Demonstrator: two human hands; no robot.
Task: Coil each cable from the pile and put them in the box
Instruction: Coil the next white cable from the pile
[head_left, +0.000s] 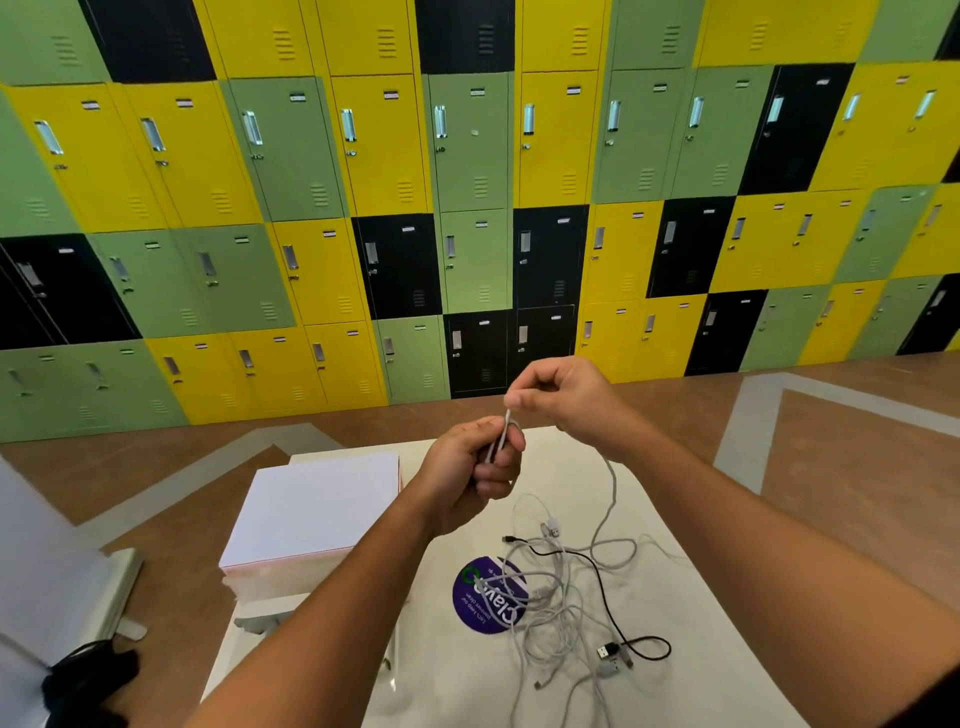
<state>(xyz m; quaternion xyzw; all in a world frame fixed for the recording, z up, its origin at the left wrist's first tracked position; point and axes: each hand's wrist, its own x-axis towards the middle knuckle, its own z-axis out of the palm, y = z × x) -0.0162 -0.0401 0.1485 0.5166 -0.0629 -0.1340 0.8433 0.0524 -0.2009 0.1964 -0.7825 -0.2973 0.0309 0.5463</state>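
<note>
White charging cable (506, 422) is what both hands are busy with, held up above the surface (670, 525) and just beyond the pile (558, 603). The left hand (470, 470) has its fingers curled round what looks like a couple of gathered strands. The right hand (566, 397), just above and touching distance away, pinches the same cable between thumb and fingertips. From the right hand the cable drops in a loose line down into the tangle, so most of its length seems not yet wound.

To my eye the job is barely begun. The pile lies spread near the person's right forearm: several pale cables knotted together, a black USB cable (605, 605) threaded through them, and part of the heap lying over a round purple sticker (480, 597). No finished coil shows anywhere. The white box (317, 512) stands on the left of the surface, beside the left forearm and apart from the pile. Its top reads as one flat white face, so I cannot tell whether it is open or holds anything. This cable needs finishing, then all the rest
</note>
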